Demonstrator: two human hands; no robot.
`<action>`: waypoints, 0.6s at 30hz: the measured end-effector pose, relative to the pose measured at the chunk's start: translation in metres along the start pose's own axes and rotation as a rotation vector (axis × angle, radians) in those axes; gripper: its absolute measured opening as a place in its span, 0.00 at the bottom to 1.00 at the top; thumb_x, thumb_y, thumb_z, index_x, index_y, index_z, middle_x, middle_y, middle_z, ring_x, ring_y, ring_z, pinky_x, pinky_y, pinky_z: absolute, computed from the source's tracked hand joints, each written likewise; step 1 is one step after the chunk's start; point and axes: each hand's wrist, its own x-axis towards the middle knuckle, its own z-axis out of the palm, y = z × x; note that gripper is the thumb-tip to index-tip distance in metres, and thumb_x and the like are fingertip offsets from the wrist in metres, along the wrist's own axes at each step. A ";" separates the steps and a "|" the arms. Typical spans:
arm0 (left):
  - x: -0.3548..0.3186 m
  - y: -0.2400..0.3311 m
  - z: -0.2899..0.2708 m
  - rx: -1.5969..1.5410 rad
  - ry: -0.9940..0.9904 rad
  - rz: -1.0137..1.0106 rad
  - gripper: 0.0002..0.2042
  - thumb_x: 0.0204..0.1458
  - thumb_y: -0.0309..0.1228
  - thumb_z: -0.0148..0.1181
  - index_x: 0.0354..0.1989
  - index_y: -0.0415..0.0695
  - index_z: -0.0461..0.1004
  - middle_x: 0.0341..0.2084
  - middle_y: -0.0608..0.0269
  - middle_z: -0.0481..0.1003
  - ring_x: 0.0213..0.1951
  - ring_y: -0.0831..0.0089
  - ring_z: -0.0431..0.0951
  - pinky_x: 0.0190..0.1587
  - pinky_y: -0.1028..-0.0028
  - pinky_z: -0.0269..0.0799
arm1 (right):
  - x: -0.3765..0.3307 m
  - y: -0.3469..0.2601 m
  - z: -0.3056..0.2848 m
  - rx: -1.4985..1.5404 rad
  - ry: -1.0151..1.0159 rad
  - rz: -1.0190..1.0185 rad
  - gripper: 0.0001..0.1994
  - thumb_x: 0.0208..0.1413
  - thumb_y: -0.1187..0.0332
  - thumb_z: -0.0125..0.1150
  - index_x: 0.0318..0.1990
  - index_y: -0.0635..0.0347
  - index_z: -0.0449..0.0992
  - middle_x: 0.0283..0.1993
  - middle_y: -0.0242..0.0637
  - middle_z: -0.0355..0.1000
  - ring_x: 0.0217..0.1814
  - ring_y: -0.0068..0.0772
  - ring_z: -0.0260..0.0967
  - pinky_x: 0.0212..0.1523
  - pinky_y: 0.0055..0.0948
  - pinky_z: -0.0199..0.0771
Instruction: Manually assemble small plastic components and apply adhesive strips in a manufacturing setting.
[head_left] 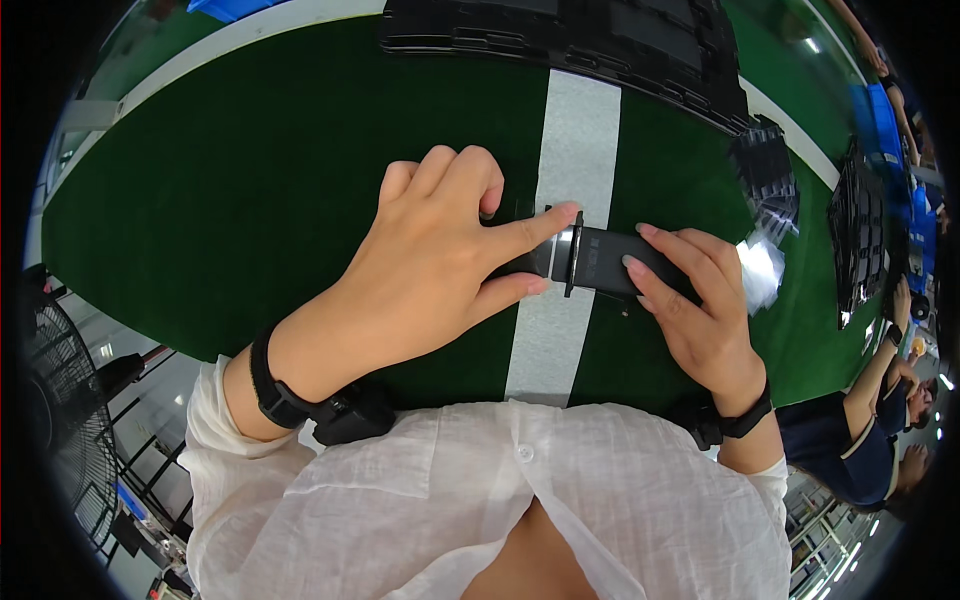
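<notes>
A flat, black rectangular part lies crosswise over the pale strip on the green table. My right hand is closed on its right end, thumb on the near side and fingers on the far side. At the part's left end stands a thin black crosspiece, with a shiny silvery band beside it. My left hand has its index finger and thumb on either side of this band, over a dark piece mostly hidden beneath the hand. Its other fingers are curled. The exact kind of the part cannot be told.
Black moulded trays lie along the far edge, and another black tray stands at the right. Clear plastic pieces lie to the right of my right hand. A fan is at lower left; another person sits at far right.
</notes>
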 end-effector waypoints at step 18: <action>0.002 0.001 0.000 -0.002 -0.013 -0.011 0.23 0.38 0.37 0.64 0.49 0.56 0.73 0.28 0.63 0.55 0.33 0.67 0.57 0.37 0.71 0.51 | 0.002 0.000 -0.001 -0.004 -0.009 0.008 0.14 0.37 0.73 0.62 0.36 0.58 0.78 0.46 0.39 0.70 0.42 0.37 0.65 0.40 0.31 0.63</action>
